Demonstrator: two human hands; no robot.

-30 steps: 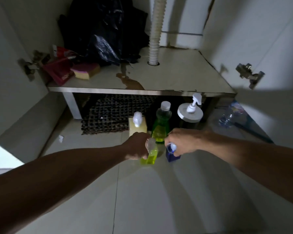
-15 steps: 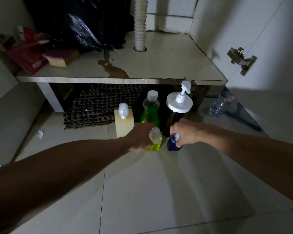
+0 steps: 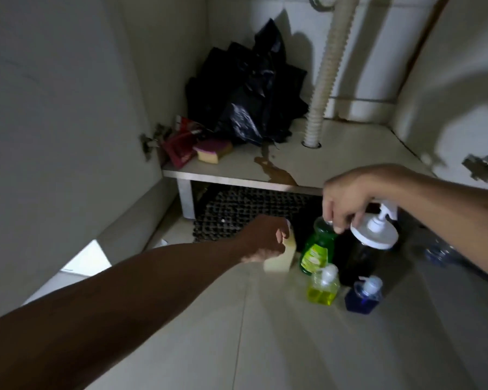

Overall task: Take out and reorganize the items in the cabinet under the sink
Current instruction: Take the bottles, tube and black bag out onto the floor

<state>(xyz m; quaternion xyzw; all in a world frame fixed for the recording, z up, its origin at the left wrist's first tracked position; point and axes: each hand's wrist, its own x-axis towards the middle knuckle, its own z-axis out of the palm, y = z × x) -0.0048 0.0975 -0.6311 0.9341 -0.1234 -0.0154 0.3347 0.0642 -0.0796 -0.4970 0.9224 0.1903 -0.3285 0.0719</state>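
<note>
My left hand (image 3: 265,237) grips the top of the pale yellow pump bottle (image 3: 279,258) on the floor tiles. My right hand (image 3: 347,202) pinches the cap of the green dish-soap bottle (image 3: 317,249), which stands just right of it. A dark jar with a white pump lid (image 3: 373,235) stands beside the green bottle. In front, free of both hands, stand a small yellow-green bottle (image 3: 323,285) and a small blue bottle (image 3: 364,296). The cabinet floor (image 3: 350,153) above holds a black plastic bag (image 3: 248,94), a sponge (image 3: 213,152) and a red packet (image 3: 179,149).
A white corrugated drain hose (image 3: 326,71) drops through the cabinet floor. A brown stain (image 3: 276,173) marks its front edge. A dark mesh mat (image 3: 248,215) lies under the cabinet. A clear plastic bottle (image 3: 437,250) lies at the right. Door hinges (image 3: 479,167) stick out on both sides.
Both hands let go of the small yellow-green and blue bottles and moved back. The left now grips the pale yellow pump bottle, the right the green bottle's cap. The view tilted up.
</note>
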